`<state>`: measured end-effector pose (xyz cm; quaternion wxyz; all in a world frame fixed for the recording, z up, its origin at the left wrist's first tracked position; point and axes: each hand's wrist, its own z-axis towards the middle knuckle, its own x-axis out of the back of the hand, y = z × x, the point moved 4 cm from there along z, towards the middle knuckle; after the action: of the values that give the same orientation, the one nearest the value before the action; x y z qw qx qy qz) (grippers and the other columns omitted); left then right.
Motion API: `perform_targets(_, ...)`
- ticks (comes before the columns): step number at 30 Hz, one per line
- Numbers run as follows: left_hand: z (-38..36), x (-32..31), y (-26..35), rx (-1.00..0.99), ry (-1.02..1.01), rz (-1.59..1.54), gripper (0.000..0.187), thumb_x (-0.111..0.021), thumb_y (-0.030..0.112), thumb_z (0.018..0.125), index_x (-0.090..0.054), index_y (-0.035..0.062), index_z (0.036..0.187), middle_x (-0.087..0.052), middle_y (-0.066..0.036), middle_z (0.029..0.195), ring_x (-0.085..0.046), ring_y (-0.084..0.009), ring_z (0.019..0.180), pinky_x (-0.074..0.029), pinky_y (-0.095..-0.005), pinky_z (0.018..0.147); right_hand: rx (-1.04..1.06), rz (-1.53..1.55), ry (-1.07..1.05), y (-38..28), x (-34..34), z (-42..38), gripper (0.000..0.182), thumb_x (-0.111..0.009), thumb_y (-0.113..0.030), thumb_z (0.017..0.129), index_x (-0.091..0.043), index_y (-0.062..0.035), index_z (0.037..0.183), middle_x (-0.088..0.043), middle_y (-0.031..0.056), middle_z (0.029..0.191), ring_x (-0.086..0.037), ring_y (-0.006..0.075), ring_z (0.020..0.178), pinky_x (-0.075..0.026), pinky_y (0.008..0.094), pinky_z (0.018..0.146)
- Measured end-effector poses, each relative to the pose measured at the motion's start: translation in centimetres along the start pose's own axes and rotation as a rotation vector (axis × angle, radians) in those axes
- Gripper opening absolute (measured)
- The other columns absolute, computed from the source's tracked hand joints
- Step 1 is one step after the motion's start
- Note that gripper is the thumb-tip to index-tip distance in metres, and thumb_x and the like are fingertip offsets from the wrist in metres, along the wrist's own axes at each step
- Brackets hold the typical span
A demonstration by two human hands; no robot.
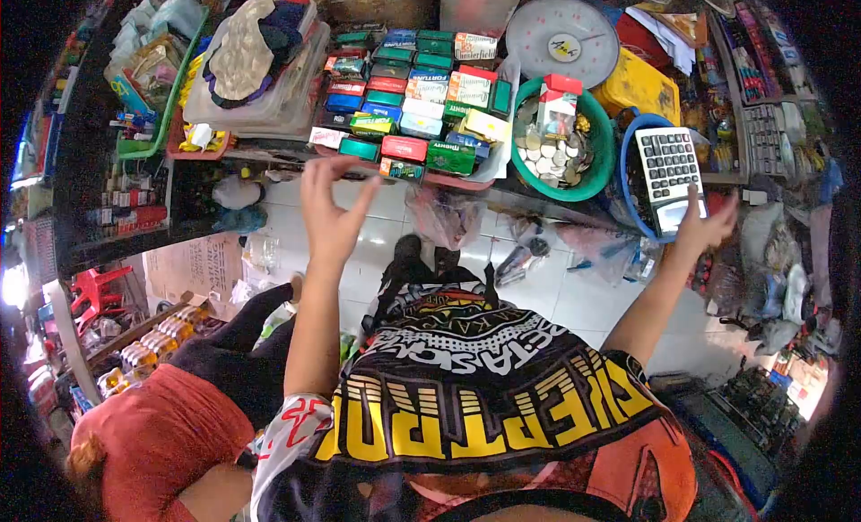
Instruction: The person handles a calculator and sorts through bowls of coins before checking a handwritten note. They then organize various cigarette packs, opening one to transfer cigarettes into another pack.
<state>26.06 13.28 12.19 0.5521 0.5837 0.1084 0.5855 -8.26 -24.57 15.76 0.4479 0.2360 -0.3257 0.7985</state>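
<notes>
My left hand [334, 208] is raised just in front of the counter's edge, thumb and fingers apart, with nothing in it. Beyond its fingertips a tray is heaped with cigarette packs [421, 105] in red, green, blue and white. On the right, my right hand [702, 224] has its fingers spread, one of them at the lower end of a white calculator [668, 163]. That calculator lies tilted across a blue basket [625, 177]. Left of it stands a green basket [599, 177] holding coins [556, 159], with a red-and-white pack [560, 100] on top.
A round scale pan [562, 45] and a yellow container [639, 90] stand behind the baskets. Clear plastic boxes [260, 109] with a cloth on top sit left of the packs. A person in a red shirt [161, 441] is close by on the lower left.
</notes>
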Motion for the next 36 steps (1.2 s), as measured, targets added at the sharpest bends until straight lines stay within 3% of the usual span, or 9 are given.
perform_targets(1, 0.2, -0.3, 1.5, -0.165, -0.046, 0.180, 0.038, -0.070, 0.027, 0.067, -0.056, 0.0069, 0.096, -0.051, -0.006, 0.094, -0.045, -0.0224, 0.091, -0.035, -0.0331, 0.078, 0.145, 0.426, -0.086, -4.6, 0.2, -0.6, 0.071, -0.070, -0.031, 0.071, -0.035, -0.0046, 0.127, -0.039, 0.0183, 0.125, -0.038, 0.0268, 0.115, -0.030, 0.0360, 0.095)
perform_targets(2, 0.5, -0.6, 2.1, -0.168, -0.047, 0.179, 0.038, -0.070, 0.027, 0.067, -0.056, 0.0069, 0.096, -0.051, -0.006, 0.094, -0.045, -0.0224, 0.091, -0.035, -0.0331, 0.078, -0.180, 0.751, -0.391, -7.2, -1.1, -2.4, 0.061, -0.067, -0.021, 0.074, -0.039, 0.0003, 0.123, -0.043, 0.0157, 0.122, -0.040, 0.0226, 0.113, -0.030, 0.0325, 0.095)
perform_targets(5, 1.8, -1.2, 3.7, -0.262, -0.155, 0.334, 0.054, -0.074, 0.032, 0.060, -0.055, 0.0149, 0.108, -0.048, -0.005, 0.108, -0.037, -0.0277, 0.104, -0.028, -0.0399, 0.086, 0.427, 0.469, -0.589, -19.3, 0.6, -6.6, 0.063, -0.070, -0.022, 0.067, -0.043, -0.0066, 0.122, -0.039, 0.0145, 0.127, -0.034, 0.0284, 0.117, -0.024, 0.0361, 0.098)
perform_targets(9, 6.0, 3.2, 3.8, -0.357, -0.003, 0.351, 0.057, -0.074, 0.035, 0.058, -0.055, 0.0200, 0.110, -0.048, -0.004, 0.112, -0.036, -0.0281, 0.108, -0.025, -0.0424, 0.089, 0.484, 0.673, -0.715, -26.2, 0.6, -10.0, 0.055, -0.069, -0.027, 0.066, -0.050, -0.0144, 0.116, -0.038, 0.0131, 0.125, -0.031, 0.0333, 0.116, -0.023, 0.0426, 0.097)
perform_targets(14, 14.8, 9.1, -2.5, -0.320, 0.318, 0.403, 0.062, -0.074, 0.039, 0.058, -0.053, 0.0154, 0.111, -0.051, -0.009, 0.106, -0.042, -0.0288, 0.104, -0.030, -0.0439, 0.088, 0.176, 0.939, -0.839, -31.7, -1.7, -10.9, 0.046, -0.067, -0.018, 0.070, -0.053, -0.0107, 0.114, -0.044, 0.0114, 0.120, -0.048, 0.0275, 0.104, -0.040, 0.0380, 0.085)
perform_targets(20, 19.7, 7.4, -4.9, -0.272, -0.165, 0.508, 0.078, -0.073, 0.044, 0.053, -0.041, 0.0310, 0.123, -0.031, -0.013, 0.131, -0.028, -0.0430, 0.115, -0.023, -0.0567, 0.090, -0.020, 0.942, -0.784, -37.1, -3.6, -12.8, 0.044, -0.066, -0.013, 0.073, -0.052, -0.0105, 0.114, -0.042, 0.0065, 0.121, -0.050, 0.0181, 0.095, -0.043, 0.0306, 0.075)
perform_targets(24, 20.3, 8.2, -5.8, -0.277, -0.257, 0.508, 0.081, -0.075, 0.038, 0.055, -0.038, 0.0286, 0.126, -0.033, -0.012, 0.129, -0.033, -0.0381, 0.116, -0.025, -0.0575, 0.090, -0.080, 0.906, -0.690, -39.2, -3.1, -13.3, 0.045, -0.065, -0.012, 0.074, -0.050, -0.0114, 0.116, -0.040, 0.0059, 0.123, -0.050, 0.0168, 0.096, -0.042, 0.0288, 0.075)
perform_targets(30, 21.2, 10.3, -7.9, -0.359, -0.239, 0.122, 0.055, -0.069, 0.020, 0.061, -0.048, 0.0051, 0.110, -0.052, -0.014, 0.102, -0.050, -0.0312, 0.096, -0.041, -0.0371, 0.081, -0.152, 0.961, -0.665, -38.9, -3.4, -13.6, 0.049, -0.060, -0.008, 0.078, -0.041, -0.0078, 0.124, -0.040, 0.0077, 0.125, -0.051, 0.0178, 0.098, -0.043, 0.0284, 0.081)
perform_targets(36, 21.0, 11.0, -8.9, -0.298, -0.182, 0.009, 0.042, -0.065, 0.022, 0.065, -0.054, 0.0036, 0.102, -0.055, -0.016, 0.097, -0.052, -0.0320, 0.093, -0.040, -0.0390, 0.079, -0.110, 0.884, -0.683, -37.9, -3.6, -13.3, 0.046, -0.058, -0.008, 0.079, -0.042, -0.0063, 0.122, -0.043, 0.0075, 0.123, -0.052, 0.0177, 0.095, -0.043, 0.0289, 0.080)
